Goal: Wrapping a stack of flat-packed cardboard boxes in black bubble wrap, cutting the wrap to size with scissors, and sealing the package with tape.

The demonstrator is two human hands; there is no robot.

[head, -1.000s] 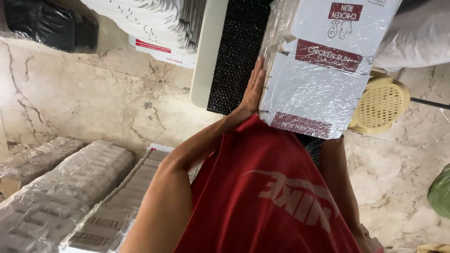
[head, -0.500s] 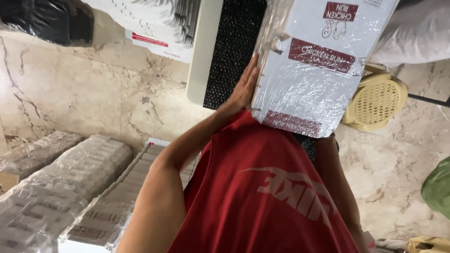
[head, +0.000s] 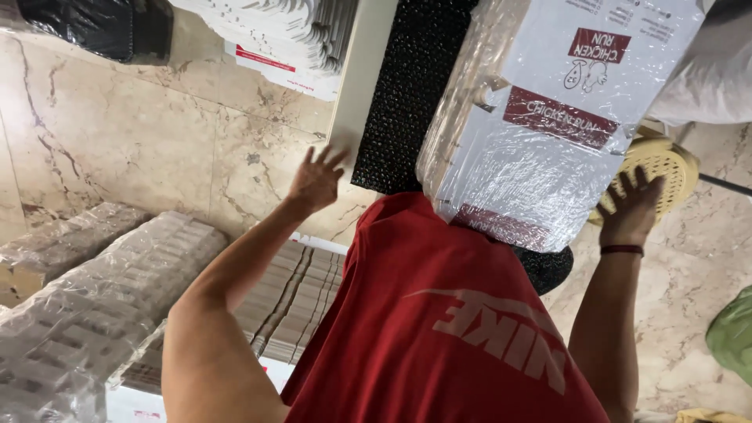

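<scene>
- I am looking down past my red shirt (head: pixel 439 329), with both arms stretching out ahead of me.
- Beside my left arm, wrapped stacks of flat cartons (head: pixel 102 290) are lying side by side on the floor, one unwrapped stack (head: pixel 290 298) showing its cardboard edges next to my body.
- My left hand (head: pixel 317 180) is hanging in the air with the fingers spread and nothing in it, well apart from the bundle and over the marble floor (head: pixel 157 149).
- My right hand (head: pixel 630 207) is also spread, fingers fanned, just beside the lower right edge of the plastic-wrapped bundle of flat white boxes (head: pixel 548 117); I cannot tell whether the fingertips are touching the wrap.
- The bundle is standing up on end ahead of my chest, tilting a little, its lower edge meeting my shirt, and neither hand is gripping it.
- As I judge it, the bundle is resting without my hold; whether it is steady there I cannot say.
- Farther out, a black mesh panel (head: pixel 407 86), a yellow woven stool (head: pixel 670 164) and more flat white cartons (head: pixel 282 39) are lying on the floor.
</scene>
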